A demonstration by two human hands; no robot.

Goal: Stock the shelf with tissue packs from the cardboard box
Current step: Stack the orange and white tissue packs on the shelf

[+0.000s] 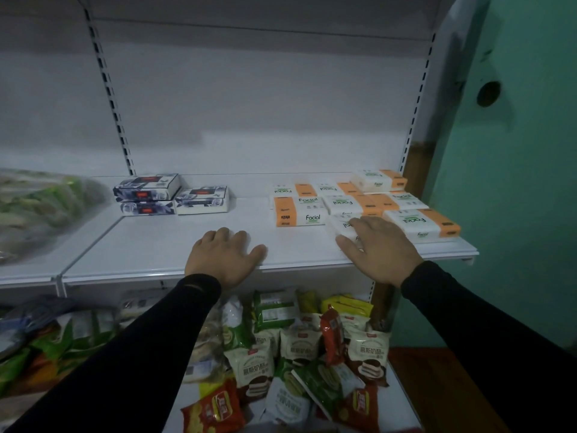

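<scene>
While looking down from the head view at the white shelf (162, 245), seeing the hands well apart; left hand (223, 256) lying flat near the front edge, fingers loosely bent, gripping nothing; right hand (379, 250) spreading straight fingers over a white tissue pack (342, 228) at the front of the right-hand group, pressing rather than clutching; finding more orange-and-white packs (299, 212) lying in rough rows behind and beside it; noting dark printed boxes (146, 195) further left and snack bags (299, 345) on the shelf below; seeing no cardboard box; probably nudging the pack into line, so keeping the palm flat, sliding gently toward its neighbours, squaring edges, avoiding crushing the soft wrapper.
</scene>
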